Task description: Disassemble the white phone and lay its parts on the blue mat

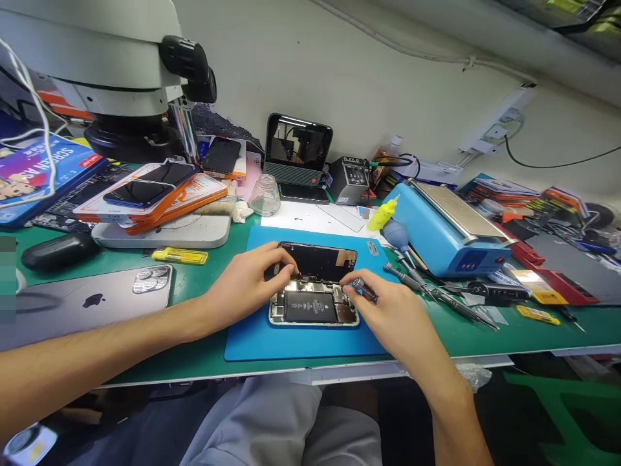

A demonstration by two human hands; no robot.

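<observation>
An opened phone (310, 307) lies on a blue mat (272, 343), its black battery and inner parts exposed. Its detached-looking screen (317, 257) is propped up along the far side, the dark inner face toward me. My left hand (247, 277) is closed at the screen's left edge, thumb and forefinger around it. My right hand (392, 307) is closed on a small screwdriver (363, 289) with a dark grey handle, lying across the fingers. The right fingertips are at the phone's upper right corner, and the tool's tip cannot be made out.
A microscope (126, 71) rises at the left above stacked phone boxes (160, 200). A large grey phone (97, 298) lies left of the mat. To the right are a blue heating plate machine (436, 226), an air blower (395, 234) and tweezers (460, 309).
</observation>
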